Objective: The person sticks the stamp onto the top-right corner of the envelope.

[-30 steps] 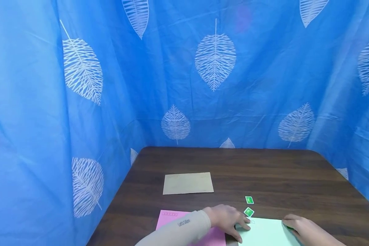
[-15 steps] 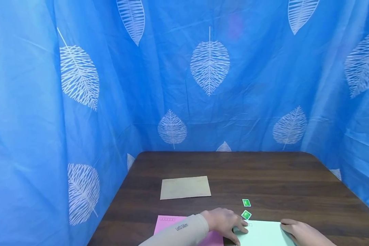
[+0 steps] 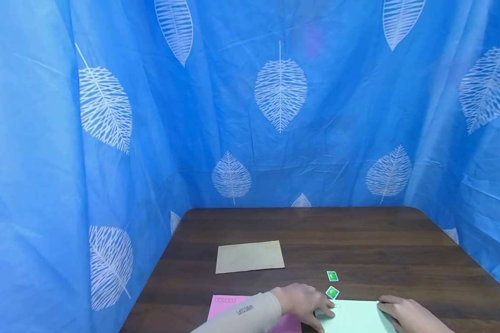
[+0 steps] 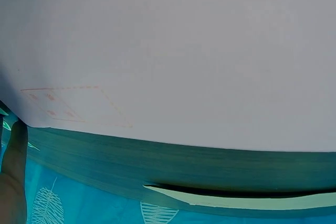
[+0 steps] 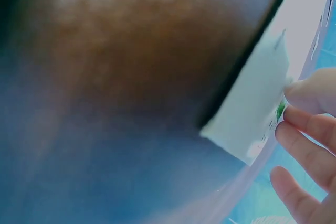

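A pale mint-green envelope point(image 3: 354, 319) lies flat at the table's near side, cut off by the bottom of the head view. My left hand point(image 3: 303, 303) rests its spread fingers on the far left corner. At the far right corner is my right hand point(image 3: 410, 315). In the right wrist view, its thumb and index finger pinch a small green stamp point(image 5: 281, 111) against that end of the envelope; most of the stamp is hidden. Two more green stamps, one point(image 3: 332, 276) behind the other point(image 3: 332, 292), lie beyond the envelope's far left corner.
A pink envelope point(image 3: 229, 301) lies under the left forearm, partly covered by it. Farther back is a tan envelope point(image 3: 250, 257). The dark wooden table point(image 3: 358, 240) ends at a blue curtain point(image 3: 337, 138) with white leaf prints.
The head view has shifted slightly, so the whole scene sits a little lower and to the left. Green showing beneath the right hand earlier is now covered. The left hand stays on its corner.
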The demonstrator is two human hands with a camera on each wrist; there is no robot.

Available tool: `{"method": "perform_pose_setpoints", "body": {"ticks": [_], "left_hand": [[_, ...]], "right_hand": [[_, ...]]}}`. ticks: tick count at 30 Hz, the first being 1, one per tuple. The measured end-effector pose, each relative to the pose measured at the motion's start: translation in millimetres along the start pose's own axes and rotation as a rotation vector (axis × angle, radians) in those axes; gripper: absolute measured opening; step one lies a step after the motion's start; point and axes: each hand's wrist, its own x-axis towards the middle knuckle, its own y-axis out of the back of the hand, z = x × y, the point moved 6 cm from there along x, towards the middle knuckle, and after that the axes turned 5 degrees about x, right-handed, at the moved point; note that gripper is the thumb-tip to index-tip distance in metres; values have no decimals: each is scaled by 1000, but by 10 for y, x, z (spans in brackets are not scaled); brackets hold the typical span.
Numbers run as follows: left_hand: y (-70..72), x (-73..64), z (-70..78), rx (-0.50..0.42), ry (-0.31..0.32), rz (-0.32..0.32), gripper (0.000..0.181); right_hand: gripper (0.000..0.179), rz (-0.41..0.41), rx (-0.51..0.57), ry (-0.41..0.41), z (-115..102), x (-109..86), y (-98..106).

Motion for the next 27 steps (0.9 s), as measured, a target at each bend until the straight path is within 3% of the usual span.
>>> {"method": "perform_pose_setpoints", "body": {"ticks": [6,11,13,20,24,27], "left_hand": [[39,-11,21,19,-9,7,51],[48,-12,15,48,7,23,49],[48,-18,12,53,10,32,49],[111,-98,-43,-2,48,93,49],[171,-207,-141,-53,79,140,51],[171,-311,-214,-88,89,141,53]], "right_hand": [[27,-9,28,-69,7,33,14],[35,5,145,-180,-35,124,105],[35,24,169,-189,-81,177,160],[25,106,176,-55,-271,380,320],[19,119,218,-22,-322,503,332],[16,121,268,-10,-344,575,321]]}}
